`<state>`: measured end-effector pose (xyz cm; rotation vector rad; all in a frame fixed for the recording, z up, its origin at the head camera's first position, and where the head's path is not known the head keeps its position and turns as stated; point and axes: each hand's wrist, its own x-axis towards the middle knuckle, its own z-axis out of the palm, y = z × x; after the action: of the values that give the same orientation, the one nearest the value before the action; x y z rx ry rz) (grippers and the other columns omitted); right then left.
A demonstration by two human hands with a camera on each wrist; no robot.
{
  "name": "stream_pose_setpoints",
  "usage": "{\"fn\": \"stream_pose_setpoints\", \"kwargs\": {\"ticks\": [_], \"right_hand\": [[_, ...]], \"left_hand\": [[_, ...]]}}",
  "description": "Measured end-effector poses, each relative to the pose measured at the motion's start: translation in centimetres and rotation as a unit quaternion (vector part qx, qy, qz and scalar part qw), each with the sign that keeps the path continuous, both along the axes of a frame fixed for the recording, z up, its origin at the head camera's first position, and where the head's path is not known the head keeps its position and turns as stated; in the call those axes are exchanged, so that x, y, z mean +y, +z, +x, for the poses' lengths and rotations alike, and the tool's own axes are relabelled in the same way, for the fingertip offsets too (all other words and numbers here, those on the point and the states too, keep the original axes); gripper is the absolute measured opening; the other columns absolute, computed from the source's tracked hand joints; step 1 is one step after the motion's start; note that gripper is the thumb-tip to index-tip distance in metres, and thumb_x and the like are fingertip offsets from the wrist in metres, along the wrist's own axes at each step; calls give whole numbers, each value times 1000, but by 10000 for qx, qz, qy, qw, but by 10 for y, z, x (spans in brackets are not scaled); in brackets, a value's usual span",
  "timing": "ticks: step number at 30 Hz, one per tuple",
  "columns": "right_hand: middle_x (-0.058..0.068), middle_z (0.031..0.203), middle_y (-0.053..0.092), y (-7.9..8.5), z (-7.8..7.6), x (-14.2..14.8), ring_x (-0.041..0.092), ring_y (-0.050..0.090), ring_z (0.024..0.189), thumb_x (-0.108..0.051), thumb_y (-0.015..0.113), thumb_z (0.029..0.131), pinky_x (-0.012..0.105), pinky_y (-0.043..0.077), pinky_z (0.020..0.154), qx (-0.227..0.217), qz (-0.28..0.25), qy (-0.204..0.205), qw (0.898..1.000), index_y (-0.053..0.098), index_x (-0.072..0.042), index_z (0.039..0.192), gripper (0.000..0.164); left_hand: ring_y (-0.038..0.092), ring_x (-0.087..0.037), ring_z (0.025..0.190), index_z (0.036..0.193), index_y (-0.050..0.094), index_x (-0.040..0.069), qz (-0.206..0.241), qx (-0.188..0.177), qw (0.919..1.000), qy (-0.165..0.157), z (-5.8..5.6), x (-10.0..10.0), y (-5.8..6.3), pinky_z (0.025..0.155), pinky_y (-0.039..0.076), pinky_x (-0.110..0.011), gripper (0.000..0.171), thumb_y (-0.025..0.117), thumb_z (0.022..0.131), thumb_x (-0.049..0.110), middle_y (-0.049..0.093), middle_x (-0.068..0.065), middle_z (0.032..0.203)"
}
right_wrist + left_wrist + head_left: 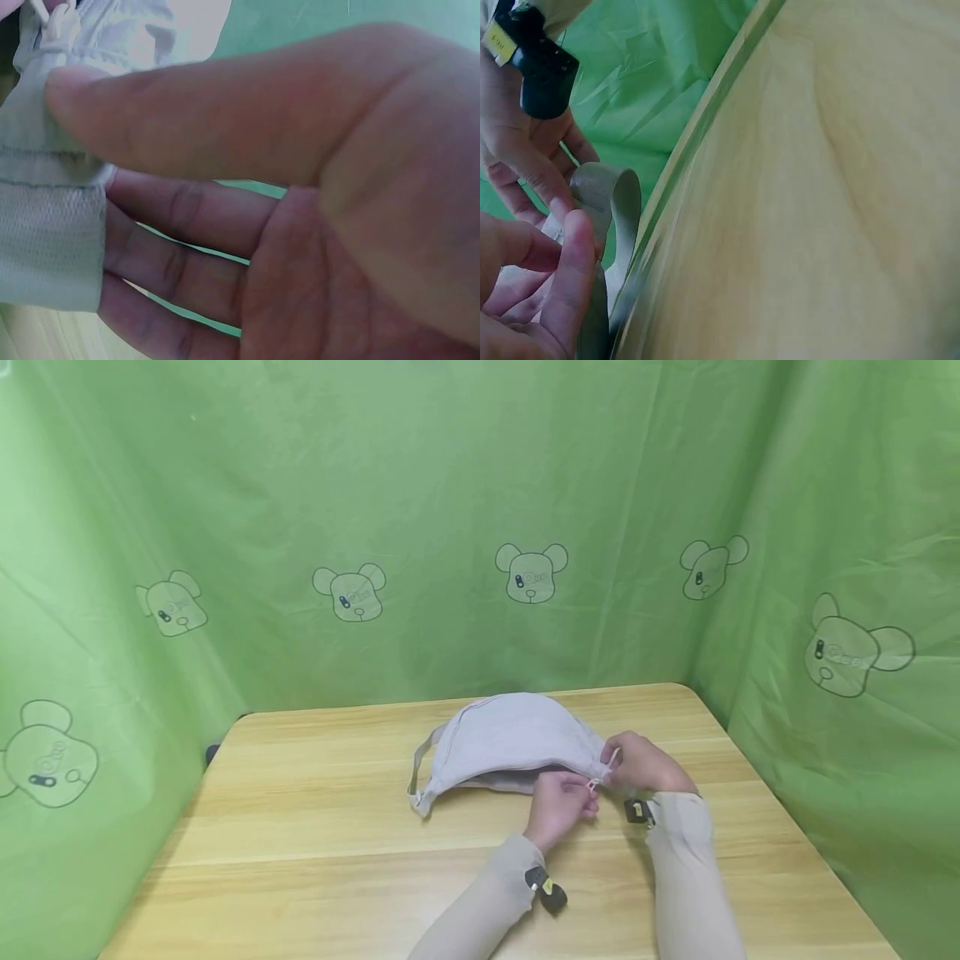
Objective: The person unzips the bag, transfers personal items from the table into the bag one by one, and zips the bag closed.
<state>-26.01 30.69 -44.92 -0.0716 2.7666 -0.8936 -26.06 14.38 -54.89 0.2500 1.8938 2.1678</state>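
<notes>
A pale grey shoulder bag [506, 735] lies on the wooden table, its zipped mouth gaping along the near side. At the bag's right end, my left hand [558, 808] pinches the zipper pull [592, 784] between thumb and finger. My right hand [647, 766] grips the bag's right corner beside it. In the right wrist view the thumb presses on the cloth corner, with the other fingers behind the webbing strap [52, 244]. The strap also loops up past both hands in the left wrist view. The inside of the bag is dark and mostly hidden.
The wooden table [322, 860] extends on all sides of the bag. Green curtains [435, 485] printed with bear heads enclose its back and sides. A strap loop [418, 768] sticks out at the bag's left end. Each wrist wears a small black camera [553, 896].
</notes>
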Motion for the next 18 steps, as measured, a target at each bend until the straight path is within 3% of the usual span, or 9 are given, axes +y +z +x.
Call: {"fn": "stream_pose_setpoints", "kwargs": {"ticks": [4,13,18], "right_hand": [[16,93,70,0,-1,0,24,63,81,0,76,77,33,55,69,67,37,27,10000,66,4,103,28],[16,93,70,-2,-2,1,24,63,81,0,75,77,33,56,68,66,59,37,10000,66,5,105,29],[16,93,70,-3,-2,1,24,63,80,0,75,77,33,56,68,47,14,24,10000,67,4,104,29]], "left_hand": [[72,-14,60,100,74,-11,-27,64,10000,-21,-1,-2,0,61,66,-28,17,70,85,-9,77,-21,81],[79,-28,76,106,73,-12,437,-819,9950,-358,-3,-7,-2,69,67,-30,19,71,92,1,77,-25,88],[80,-30,83,108,73,-11,701,-1092,9909,-367,-2,-8,-3,72,67,-30,20,70,93,0,77,-28,93]]}}
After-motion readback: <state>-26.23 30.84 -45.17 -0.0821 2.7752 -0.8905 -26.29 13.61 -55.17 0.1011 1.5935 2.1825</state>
